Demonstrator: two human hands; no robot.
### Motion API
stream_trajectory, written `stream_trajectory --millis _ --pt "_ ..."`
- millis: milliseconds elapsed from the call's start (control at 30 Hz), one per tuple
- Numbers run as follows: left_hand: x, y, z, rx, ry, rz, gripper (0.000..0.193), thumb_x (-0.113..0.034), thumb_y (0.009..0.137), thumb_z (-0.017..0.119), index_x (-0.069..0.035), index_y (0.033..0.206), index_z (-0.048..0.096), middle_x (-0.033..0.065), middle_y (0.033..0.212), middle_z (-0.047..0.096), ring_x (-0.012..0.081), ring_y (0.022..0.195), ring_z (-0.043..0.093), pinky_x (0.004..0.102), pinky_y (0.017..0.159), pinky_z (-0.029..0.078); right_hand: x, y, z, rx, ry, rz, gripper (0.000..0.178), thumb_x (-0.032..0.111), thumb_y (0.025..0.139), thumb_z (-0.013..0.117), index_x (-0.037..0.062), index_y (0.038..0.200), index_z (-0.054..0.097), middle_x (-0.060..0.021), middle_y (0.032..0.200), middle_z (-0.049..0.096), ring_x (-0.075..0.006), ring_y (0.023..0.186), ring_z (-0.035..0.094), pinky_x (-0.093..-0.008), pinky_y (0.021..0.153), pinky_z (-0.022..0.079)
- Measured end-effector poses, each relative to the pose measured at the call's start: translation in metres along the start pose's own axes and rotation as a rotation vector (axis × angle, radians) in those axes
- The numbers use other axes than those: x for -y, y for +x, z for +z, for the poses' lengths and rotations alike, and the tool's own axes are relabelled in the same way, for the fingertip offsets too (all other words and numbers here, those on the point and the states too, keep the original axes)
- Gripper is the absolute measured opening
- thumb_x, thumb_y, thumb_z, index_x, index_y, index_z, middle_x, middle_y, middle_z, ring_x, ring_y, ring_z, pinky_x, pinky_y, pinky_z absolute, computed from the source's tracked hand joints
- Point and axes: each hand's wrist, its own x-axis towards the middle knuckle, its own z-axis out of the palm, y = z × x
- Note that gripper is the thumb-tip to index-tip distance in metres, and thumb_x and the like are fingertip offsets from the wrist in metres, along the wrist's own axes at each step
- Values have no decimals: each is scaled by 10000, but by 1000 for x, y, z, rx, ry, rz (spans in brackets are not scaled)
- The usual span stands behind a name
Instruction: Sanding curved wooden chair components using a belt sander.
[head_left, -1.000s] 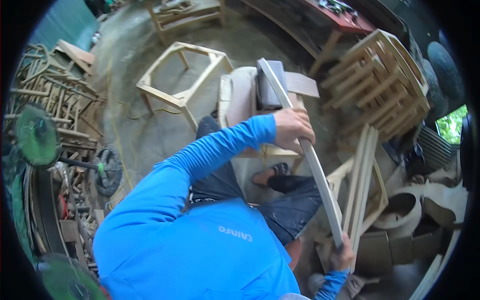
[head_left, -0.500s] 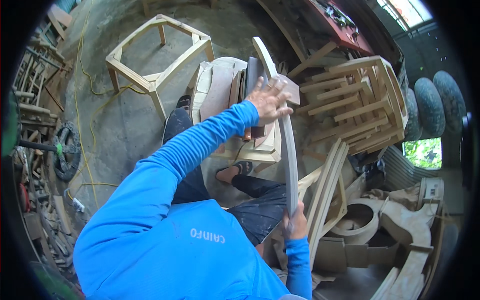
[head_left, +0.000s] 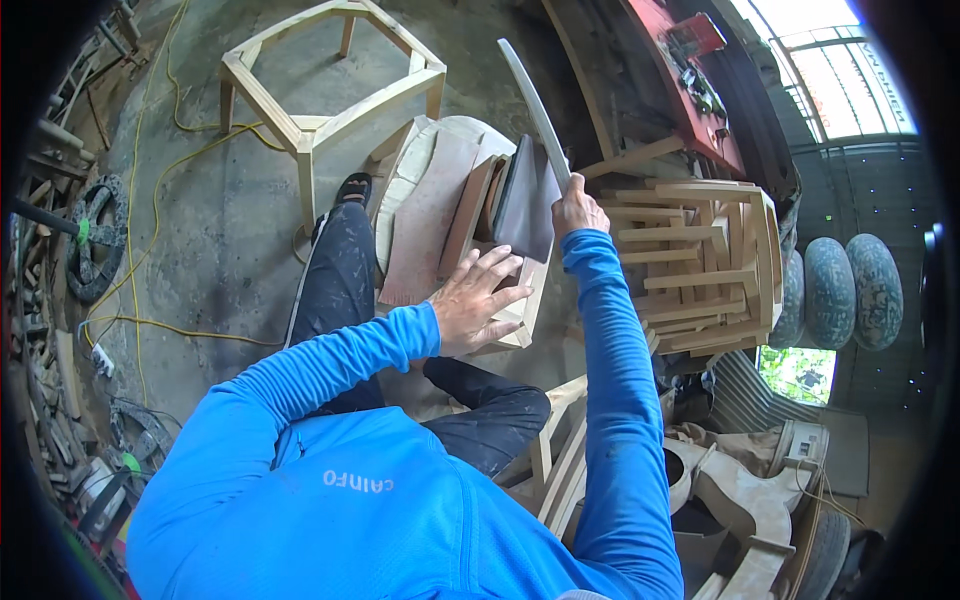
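My right hand (head_left: pixel 578 208) is closed round the near end of a curved wooden strip (head_left: pixel 538 108). The strip reaches away from me, past the right side of a dark grey upright slab (head_left: pixel 527 200) on a low wooden work stand (head_left: pixel 440 200). My left hand (head_left: pixel 475 302) is open, fingers spread, palm down by the slab's near end. It holds nothing that I can see; whether it touches the stand is unclear. Reddish-brown boards (head_left: pixel 468 215) lean against the slab's left side.
A six-sided wooden frame on legs (head_left: pixel 380 105) stands at the far left, with a yellow cord (head_left: pixel 150 225) on the floor. At right are a slatted wooden stack (head_left: pixel 700 265), a red table (head_left: pixel 690 90) and grey rounded rolls (head_left: pixel 830 290). Cut wooden pieces (head_left: pixel 735 490) lie near right.
My left hand has left the strip and drawn back toward me. My right hand has moved far forward with the strip, which now extends farther away. The view has shifted.
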Motion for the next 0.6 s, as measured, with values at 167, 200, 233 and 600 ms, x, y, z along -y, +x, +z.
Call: stream_trajectory --millis 167,200,233,600 --pt "-2 19 -20 -166 27 -21 533 -451 998 590 -150 1434 533 220 1546 364 411 1517 254 652 1199 237 -6 -69 0 -44 21 -46 407 135 922 543 105 1316 446 -273 896 707 -471 850 712 -580 717 567" --pt "-2 23 -19 -188 31 -29 532 -456 997 588 -153 1431 536 220 1544 367 412 1516 256 654 1197 239 -12 -101 -3 -50 -4 -58 502 124 914 551 120 1394 405 -250 894 687 -464 806 705 -567 684 568" --pt "-2 28 -18 -209 33 -37 531 -461 997 586 -155 1428 538 220 1543 369 413 1515 257 656 1196 240 -21 -140 -4 -55 -29 -68 599 113 906 558 135 1472 364 -226 892 667 -457 762 699 -554 651 569" --pt "-47 65 9 -19 20 -73 631 -589 1027 475 -159 1488 518 198 1645 287 389 1583 112 677 1230 77 -51 -555 -43 6 317 153 817 -26 828 631 149 1575 352 -262 1228 662 -469 892 696 -512 707 578"
